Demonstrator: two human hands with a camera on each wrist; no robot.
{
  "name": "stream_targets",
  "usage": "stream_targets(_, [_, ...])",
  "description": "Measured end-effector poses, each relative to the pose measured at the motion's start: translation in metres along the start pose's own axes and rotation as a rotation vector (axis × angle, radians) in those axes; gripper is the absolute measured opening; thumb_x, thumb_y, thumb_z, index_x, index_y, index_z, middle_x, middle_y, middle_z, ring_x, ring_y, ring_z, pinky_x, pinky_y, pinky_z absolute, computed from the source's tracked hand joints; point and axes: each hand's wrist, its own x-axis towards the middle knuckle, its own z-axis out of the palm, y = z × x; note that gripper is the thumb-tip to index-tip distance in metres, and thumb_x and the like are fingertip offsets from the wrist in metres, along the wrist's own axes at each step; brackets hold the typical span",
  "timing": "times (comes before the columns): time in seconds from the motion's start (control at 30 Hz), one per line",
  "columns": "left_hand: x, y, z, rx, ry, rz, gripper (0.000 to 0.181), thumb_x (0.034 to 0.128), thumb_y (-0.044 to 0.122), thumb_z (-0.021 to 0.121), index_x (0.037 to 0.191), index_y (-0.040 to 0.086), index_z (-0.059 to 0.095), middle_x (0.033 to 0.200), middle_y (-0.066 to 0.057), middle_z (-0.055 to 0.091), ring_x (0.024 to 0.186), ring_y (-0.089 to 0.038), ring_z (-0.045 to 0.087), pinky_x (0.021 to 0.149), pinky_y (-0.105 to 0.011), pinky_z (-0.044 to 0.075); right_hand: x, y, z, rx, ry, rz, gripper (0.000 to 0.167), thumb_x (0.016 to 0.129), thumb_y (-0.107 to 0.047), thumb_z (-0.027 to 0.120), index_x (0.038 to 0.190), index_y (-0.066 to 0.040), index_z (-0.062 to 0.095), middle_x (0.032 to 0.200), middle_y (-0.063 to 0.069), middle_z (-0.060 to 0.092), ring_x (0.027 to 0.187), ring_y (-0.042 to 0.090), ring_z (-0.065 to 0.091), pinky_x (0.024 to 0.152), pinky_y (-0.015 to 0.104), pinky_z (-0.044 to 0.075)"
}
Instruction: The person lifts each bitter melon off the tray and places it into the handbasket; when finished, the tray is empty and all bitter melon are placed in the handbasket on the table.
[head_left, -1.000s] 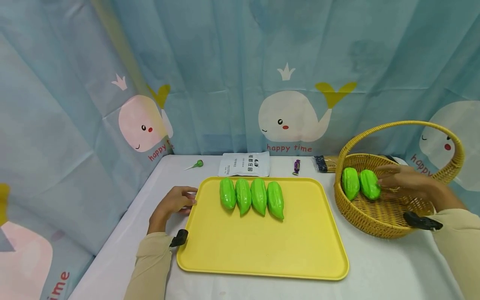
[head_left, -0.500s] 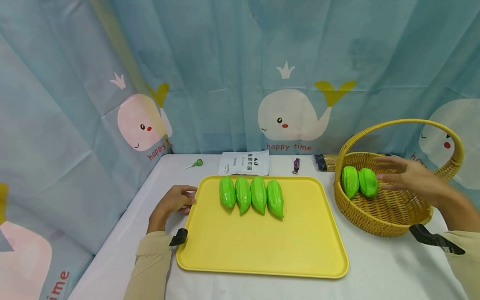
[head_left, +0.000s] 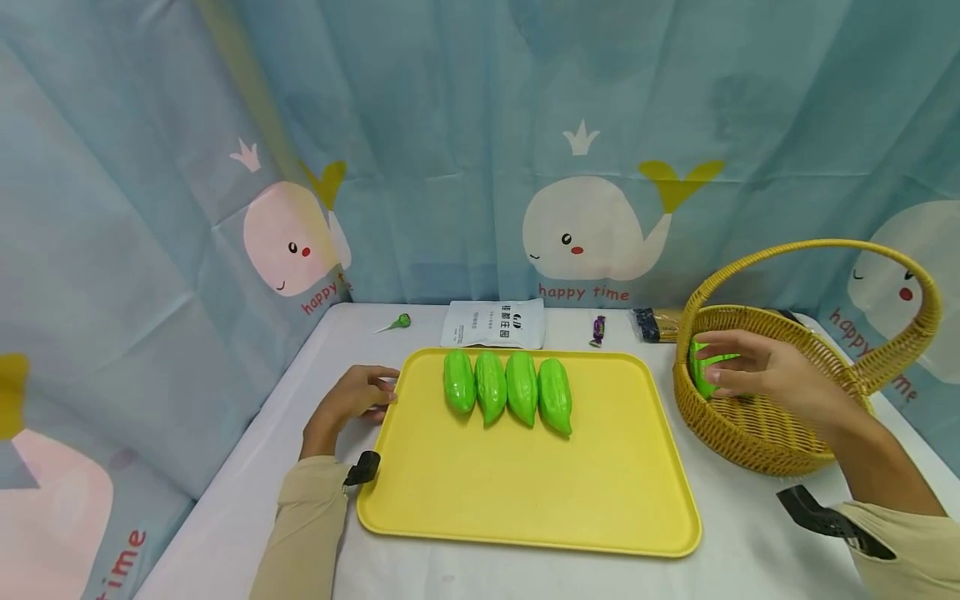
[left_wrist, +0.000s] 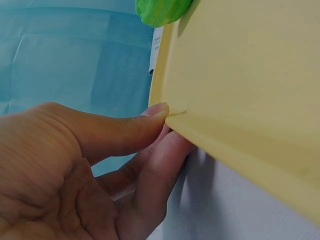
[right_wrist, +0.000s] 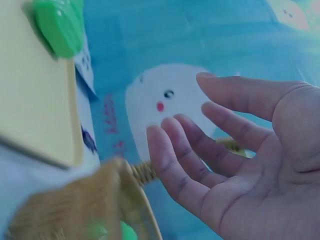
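The left hand [head_left: 352, 397] pinches the left rim of the yellow tray [head_left: 525, 500]; the left wrist view shows thumb above and fingers below the tray edge [left_wrist: 225, 152]. Four green ridged, pointed pieces, several in a row, lie side by side at the tray's back, one of them a green piece [head_left: 555, 396]. Over the wicker basket [head_left: 757, 446] hovers the right hand [head_left: 780, 375], fingers spread and slightly bent, nothing held. Beneath it green pieces [head_left: 701, 371] lie in the basket, partly hidden by the hand. In the right wrist view the palm [right_wrist: 250, 195] is bare.
Behind the tray lie a green lollipop [head_left: 402, 321], a white printed packet [head_left: 495, 324], a small purple candy [head_left: 597, 332] and a dark-and-gold packet [head_left: 658, 325]. The basket's tall handle [head_left: 810, 244] arches above the right arm. A blue whale-print curtain [head_left: 450, 167] stands behind the table.
The right hand has moved left within the basket area, from its right part to over the green pieces, now covering them partly. The left hand keeps its grip on the tray.
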Motion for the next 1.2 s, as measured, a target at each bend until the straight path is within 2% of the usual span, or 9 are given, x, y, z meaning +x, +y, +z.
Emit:
stream_targets(0.23, [0.000, 0.001, -0.002, -0.002, -0.005, 0.001, 0.052, 0.0998, 0.003, 0.068, 0.148, -0.007, 0.055, 0.116, -0.022, 0.065, 0.073, -0.015, 0.065, 0.064, -0.027, 0.058, 0.014, -0.014, 0.033, 0.053, -0.079, -0.019, 0.055, 0.104, -0.018, 0.070, 0.153, -0.004, 0.050, 0.136, 0.015, 0.062, 0.109, 0.008, 0.068, 0.084, 0.038, 0.064])
stream_targets(0.33, [-0.001, 0.001, -0.002, -0.003, -0.003, 0.004, 0.052, 0.0998, 0.003, 0.068, 0.148, -0.007, 0.055, 0.116, -0.022, 0.065, 0.073, -0.015, 0.065, 0.064, -0.027, 0.058, 0.023, -0.018, 0.047, 0.077, -0.112, -0.034, 0.058, 0.103, -0.018, 0.070, 0.154, -0.001, 0.048, 0.138, 0.024, 0.059, 0.108, 0.009, 0.069, 0.085, 0.039, 0.064])
stream_targets(0.43, [-0.001, 0.001, -0.002, -0.005, -0.002, 0.009, 0.051, 0.0997, 0.002, 0.067, 0.148, -0.008, 0.055, 0.115, -0.022, 0.065, 0.073, -0.015, 0.065, 0.063, -0.027, 0.058, 0.034, -0.019, 0.061, 0.108, -0.139, -0.026, 0.058, 0.103, -0.019, 0.071, 0.153, -0.001, 0.049, 0.138, 0.026, 0.058, 0.109, 0.013, 0.071, 0.086, 0.038, 0.063])
stream_targets(0.57, [-0.001, 0.001, -0.001, -0.006, -0.001, 0.014, 0.051, 0.0991, 0.002, 0.068, 0.148, -0.007, 0.056, 0.115, -0.021, 0.066, 0.072, -0.015, 0.065, 0.063, -0.027, 0.058, 0.048, -0.017, 0.078, 0.138, -0.177, -0.011, 0.058, 0.101, -0.018, 0.073, 0.152, -0.001, 0.050, 0.138, 0.029, 0.058, 0.117, 0.032, 0.070, 0.089, 0.038, 0.062])
stream_targets(0.67, [0.000, 0.000, 0.001, -0.007, 0.002, 0.020, 0.051, 0.0989, 0.002, 0.068, 0.147, -0.007, 0.056, 0.115, -0.021, 0.066, 0.073, -0.015, 0.065, 0.063, -0.027, 0.058, 0.057, -0.014, 0.091, 0.148, -0.208, -0.007, 0.058, 0.101, -0.017, 0.073, 0.152, 0.001, 0.050, 0.140, 0.034, 0.056, 0.119, 0.043, 0.067, 0.090, 0.042, 0.062])
stream_targets(0.9, [0.000, -0.002, 0.001, -0.001, 0.013, 0.033, 0.050, 0.0990, 0.002, 0.068, 0.147, -0.008, 0.056, 0.115, -0.022, 0.066, 0.078, -0.016, 0.064, 0.063, -0.027, 0.058, 0.074, -0.009, 0.116, 0.157, -0.273, 0.018, 0.058, 0.102, -0.011, 0.070, 0.154, 0.002, 0.048, 0.143, 0.035, 0.053, 0.117, 0.038, 0.069, 0.091, 0.046, 0.062])
stream_targets(1.03, [0.000, -0.002, 0.000, 0.006, 0.016, 0.024, 0.050, 0.0991, 0.003, 0.068, 0.147, -0.008, 0.057, 0.116, -0.022, 0.066, 0.079, -0.017, 0.065, 0.064, -0.027, 0.058, 0.080, -0.006, 0.125, 0.164, -0.302, 0.045, 0.062, 0.102, -0.013, 0.071, 0.157, 0.001, 0.045, 0.145, 0.034, 0.052, 0.118, 0.040, 0.068, 0.091, 0.048, 0.062])
stream_targets(1.2, [-0.001, -0.001, 0.000, 0.004, 0.014, 0.013, 0.050, 0.0996, 0.004, 0.068, 0.147, -0.007, 0.056, 0.117, -0.022, 0.066, 0.079, -0.016, 0.066, 0.064, -0.028, 0.059, 0.082, -0.006, 0.135, 0.159, -0.327, 0.060, 0.065, 0.102, -0.018, 0.072, 0.159, -0.005, 0.045, 0.148, 0.032, 0.049, 0.119, 0.033, 0.068, 0.091, 0.049, 0.062])
